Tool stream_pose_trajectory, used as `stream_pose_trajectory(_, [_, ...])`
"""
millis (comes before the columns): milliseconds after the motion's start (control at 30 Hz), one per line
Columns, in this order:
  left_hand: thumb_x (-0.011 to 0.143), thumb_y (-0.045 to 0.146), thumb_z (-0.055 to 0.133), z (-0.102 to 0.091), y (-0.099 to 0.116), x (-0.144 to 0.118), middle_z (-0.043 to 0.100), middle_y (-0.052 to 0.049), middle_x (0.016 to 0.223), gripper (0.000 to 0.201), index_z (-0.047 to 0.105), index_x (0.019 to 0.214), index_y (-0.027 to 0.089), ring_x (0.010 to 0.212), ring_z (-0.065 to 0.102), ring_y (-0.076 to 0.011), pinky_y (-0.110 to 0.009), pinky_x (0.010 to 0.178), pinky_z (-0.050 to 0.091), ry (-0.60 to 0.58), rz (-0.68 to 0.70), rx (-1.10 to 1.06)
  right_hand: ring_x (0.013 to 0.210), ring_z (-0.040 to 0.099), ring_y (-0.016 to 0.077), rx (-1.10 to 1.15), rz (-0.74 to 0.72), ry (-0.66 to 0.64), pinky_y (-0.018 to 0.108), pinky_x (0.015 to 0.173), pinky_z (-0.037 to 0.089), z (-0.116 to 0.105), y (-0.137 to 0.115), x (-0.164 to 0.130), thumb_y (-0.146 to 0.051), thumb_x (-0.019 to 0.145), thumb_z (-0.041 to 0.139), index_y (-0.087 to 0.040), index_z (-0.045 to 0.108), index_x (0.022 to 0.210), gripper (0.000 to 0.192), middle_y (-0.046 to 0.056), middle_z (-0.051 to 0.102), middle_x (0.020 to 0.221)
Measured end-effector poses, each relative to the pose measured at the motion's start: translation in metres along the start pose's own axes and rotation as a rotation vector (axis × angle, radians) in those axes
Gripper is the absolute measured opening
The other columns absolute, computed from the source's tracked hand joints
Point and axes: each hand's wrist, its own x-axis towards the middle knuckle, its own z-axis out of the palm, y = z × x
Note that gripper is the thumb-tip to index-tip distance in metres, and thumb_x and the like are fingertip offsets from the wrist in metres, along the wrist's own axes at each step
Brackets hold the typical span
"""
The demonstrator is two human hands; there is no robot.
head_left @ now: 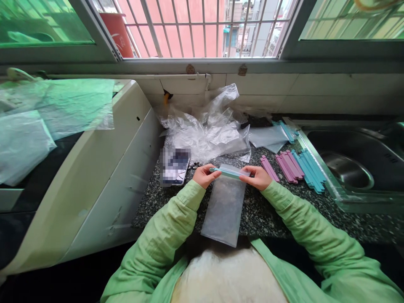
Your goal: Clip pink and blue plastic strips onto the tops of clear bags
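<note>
2 hands [203, 175] [258, 178] on teal clip [230, 173], rt. end hidden

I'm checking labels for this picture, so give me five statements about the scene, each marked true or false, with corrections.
1. The left hand and right hand both hold the teal strip at the top of the clear bag. True.
2. The sink is left of the pink strips. False: the sink is to their right in the picture.
3. A phone lies on the counter, left of the clear bag. True.
4. The crumpled plastic is inside the sink. False: the crumpled plastic lies on the counter near the wall.
5. The person's sleeves are green. True.
</note>
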Motion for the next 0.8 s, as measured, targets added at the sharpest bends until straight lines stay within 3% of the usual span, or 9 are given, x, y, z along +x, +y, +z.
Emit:
stream_pose_trajectory(167, [0.037, 0.055, 0.072, 0.0, -0.002, 0.001, 0.044, 0.005, 0.044, 0.048, 0.055, 0.053, 0.013, 0.044, 0.034, -0.0044, -0.021, 0.044, 0.026, -0.004, -0.055, -0.02, 0.049, 0.042, 0.0088, -0.001, -0.04, 0.073, 0.022, 0.048, 0.034, 0.0, -0.008, -0.001, -0.05, 0.064, 0.058, -0.015, 0.058, 0.062, 0.035, -0.001, 0.051, 0.054])
stream_pose_trajectory(267, [0.039, 0.054, 0.072, 0.0, -0.006, 0.001, 0.048, 0.004, 0.046, 0.047, 0.058, 0.055, 0.012, 0.045, 0.037, -0.0052, -0.02, 0.044, 0.027, -0.11, -0.093, 0.026, 0.047, 0.039, 0.008, 0.032, -0.035, 0.141, 0.022, 0.046, 0.032, -0.002, -0.008, 0.0, -0.052, 0.063, 0.058, -0.015, 0.057, 0.063, 0.036, -0.002, 0.049, 0.053])
stream_pose_trajectory(400, [0.042, 0.05, 0.073, 0.001, -0.012, 0.0, 0.043, 0.005, 0.04, 0.042, 0.055, 0.047, 0.012, 0.042, 0.034, -0.0044, -0.02, 0.042, 0.025, -0.207, -0.092, 0.095, 0.046, 0.039, 0.0083, 0.055, -0.033, 0.233, 0.022, 0.045, 0.033, -0.007, -0.004, 0.001, -0.053, 0.063, 0.058, -0.016, 0.056, 0.061, 0.037, -0.002, 0.048, 0.051])
stream_pose_trajectory(800, [0.045, 0.059, 0.067, 0.005, -0.016, 0.001, 0.034, 0.008, 0.037, 0.049, 0.049, 0.045, 0.013, 0.04, 0.026, -0.0031, -0.02, 0.041, 0.018, -0.23, -0.098, 0.147, 0.054, 0.048, 0.0121, -0.075, -0.099, 0.36, 0.024, 0.053, 0.04, -0.009, -0.004, -0.001, -0.048, 0.065, 0.057, -0.017, 0.058, 0.064, 0.031, 0.001, 0.056, 0.061])
